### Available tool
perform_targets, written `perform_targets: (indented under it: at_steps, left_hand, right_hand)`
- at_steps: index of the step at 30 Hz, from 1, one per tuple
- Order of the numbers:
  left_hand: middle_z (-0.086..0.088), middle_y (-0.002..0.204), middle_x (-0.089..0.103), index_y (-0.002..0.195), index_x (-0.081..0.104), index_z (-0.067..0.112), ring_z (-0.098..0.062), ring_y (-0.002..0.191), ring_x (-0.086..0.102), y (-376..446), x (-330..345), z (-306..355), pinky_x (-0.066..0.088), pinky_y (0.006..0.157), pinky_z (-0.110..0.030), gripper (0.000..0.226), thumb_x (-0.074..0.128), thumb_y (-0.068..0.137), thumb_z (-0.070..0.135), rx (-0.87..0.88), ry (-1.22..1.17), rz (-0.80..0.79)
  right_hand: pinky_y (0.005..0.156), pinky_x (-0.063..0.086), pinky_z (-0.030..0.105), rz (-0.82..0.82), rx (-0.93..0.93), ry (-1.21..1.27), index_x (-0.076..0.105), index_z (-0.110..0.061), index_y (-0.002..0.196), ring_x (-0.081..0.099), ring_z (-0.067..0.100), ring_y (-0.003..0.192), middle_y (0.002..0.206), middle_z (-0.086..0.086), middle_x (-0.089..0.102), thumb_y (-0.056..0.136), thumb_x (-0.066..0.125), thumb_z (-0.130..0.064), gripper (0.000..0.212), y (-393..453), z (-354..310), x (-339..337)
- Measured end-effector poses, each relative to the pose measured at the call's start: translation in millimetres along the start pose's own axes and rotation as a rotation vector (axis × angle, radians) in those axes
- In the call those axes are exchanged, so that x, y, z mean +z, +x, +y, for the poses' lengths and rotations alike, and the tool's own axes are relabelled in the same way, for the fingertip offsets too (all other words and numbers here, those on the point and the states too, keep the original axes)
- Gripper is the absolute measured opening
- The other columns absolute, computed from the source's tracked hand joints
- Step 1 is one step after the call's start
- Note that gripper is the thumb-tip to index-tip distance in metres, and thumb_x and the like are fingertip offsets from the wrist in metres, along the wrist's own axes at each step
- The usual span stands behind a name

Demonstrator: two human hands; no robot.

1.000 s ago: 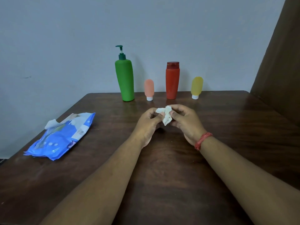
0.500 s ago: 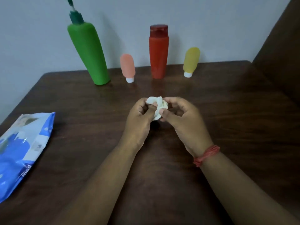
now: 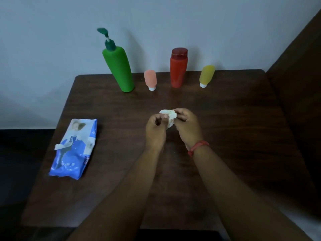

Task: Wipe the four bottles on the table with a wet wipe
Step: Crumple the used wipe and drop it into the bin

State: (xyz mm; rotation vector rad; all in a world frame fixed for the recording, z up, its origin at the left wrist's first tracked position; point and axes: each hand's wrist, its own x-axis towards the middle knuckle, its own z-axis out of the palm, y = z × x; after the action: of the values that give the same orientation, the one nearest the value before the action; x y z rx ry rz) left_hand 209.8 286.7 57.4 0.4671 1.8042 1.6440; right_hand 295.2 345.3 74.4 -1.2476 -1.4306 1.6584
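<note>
dark brown wooden counter set against a pale grey wall; a dark brown panel stands at the right. along the far edge, left to right and apart from one another: a tall green pump bottle, a small pink tube standing on its white cap, a red bottle with a darker red cap, and a small yellow tube on its white cap, tilted. a blue wipes pack lies near the left edge, a white wipe protruding from its opening. at centre, the wet wipe, white and crumpled into a wad, is pinched between the left hand and right hand, held close together above the counter. a red band circles the right wrist.
</note>
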Motion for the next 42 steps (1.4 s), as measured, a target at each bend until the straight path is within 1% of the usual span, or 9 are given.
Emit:
perform_targets:
  at_steps: [5,8,11,15,23,29,34,39,42]
  left_hand:
    - [0.002,0.088,0.068,0.094,0.064,0.011,-0.011,0.084,0.065,-22,-25,19,0.053,0.077,-0.025,0.01,0.062,0.098,0.019,-0.072,0.186,0.015]
    - [0.009,0.08,0.063,0.092,0.062,0.011,-0.007,0.075,0.058,-39,-45,24,0.042,0.063,-0.014,0.015,0.061,0.099,0.024,-0.072,0.345,0.038]
    - [0.008,0.077,0.06,0.089,0.061,0.01,-0.008,0.071,0.055,-51,-62,29,0.041,0.061,-0.019,0.017,0.061,0.099,0.024,-0.089,0.387,0.04]
    - [0.007,0.073,0.059,0.083,0.058,0.011,-0.004,0.063,0.051,-60,-77,44,0.039,0.058,-0.02,0.021,0.062,0.099,0.025,-0.07,0.404,0.046]
    - [-0.004,0.083,0.064,0.097,0.061,0.001,-0.013,0.073,0.056,-63,-122,60,0.045,0.068,-0.029,0.029,0.053,0.103,0.028,-0.13,0.288,0.24]
    - [-0.011,0.101,0.069,0.101,0.059,0.007,-0.028,0.098,0.066,-46,-170,65,0.052,0.093,-0.047,0.03,0.046,0.105,0.034,-0.234,0.204,0.356]
    - [-0.002,0.101,0.069,0.1,0.055,0.018,-0.019,0.095,0.068,-28,-234,69,0.056,0.089,-0.043,0.044,0.061,0.088,0.061,-0.165,0.125,0.284]
    - [0.0,0.089,0.065,0.087,0.057,0.017,-0.028,0.091,0.069,13,-333,71,0.06,0.082,-0.047,0.019,0.069,0.089,0.032,-0.124,0.151,0.209]
    - [-0.007,0.089,0.065,0.09,0.058,0.009,-0.022,0.08,0.063,43,-398,84,0.056,0.068,-0.03,0.008,0.061,0.097,0.012,-0.182,0.05,0.279]
  right_hand:
    - [0.091,0.057,0.048,-0.062,0.168,0.116,0.073,-0.014,0.095,0.072,0.025,0.097,0.099,0.01,0.076,0.088,0.059,-0.002,0.02,-32,-9,8]
    - [0.085,0.059,0.039,-0.124,0.282,0.166,0.067,0.0,0.106,0.071,0.026,0.095,0.106,0.018,0.072,0.095,0.056,0.003,0.016,-53,-17,10]
    - [0.085,0.058,0.038,-0.24,0.317,0.148,0.065,-0.003,0.104,0.07,0.021,0.087,0.097,0.013,0.072,0.093,0.061,0.004,0.014,-67,-25,14]
    - [0.09,0.054,0.048,-0.283,0.295,0.066,0.064,-0.004,0.099,0.067,0.031,0.089,0.093,0.015,0.07,0.09,0.063,0.007,0.015,-77,-31,28]
    - [0.073,0.055,0.037,-0.202,0.288,0.181,0.066,-0.005,0.093,0.068,0.028,0.081,0.094,0.019,0.071,0.089,0.057,0.011,0.018,-87,-37,78]
    - [0.069,0.057,0.034,-0.215,0.26,0.176,0.067,-0.004,0.092,0.068,0.028,0.084,0.101,0.023,0.071,0.088,0.052,0.014,0.024,-91,-44,137]
    - [0.068,0.052,0.028,-0.254,0.127,0.006,0.069,-0.01,0.084,0.064,0.017,0.075,0.079,0.008,0.068,0.082,0.057,0.011,0.024,-96,-45,209]
    - [0.074,0.061,0.035,-0.335,0.169,0.066,0.063,0.0,0.095,0.068,0.025,0.083,0.089,0.014,0.068,0.091,0.053,0.012,0.016,-102,-43,305]
    - [0.072,0.062,0.03,-0.27,0.245,0.187,0.059,-0.004,0.091,0.068,0.027,0.089,0.096,0.017,0.066,0.097,0.048,0.01,0.018,-106,-46,367]
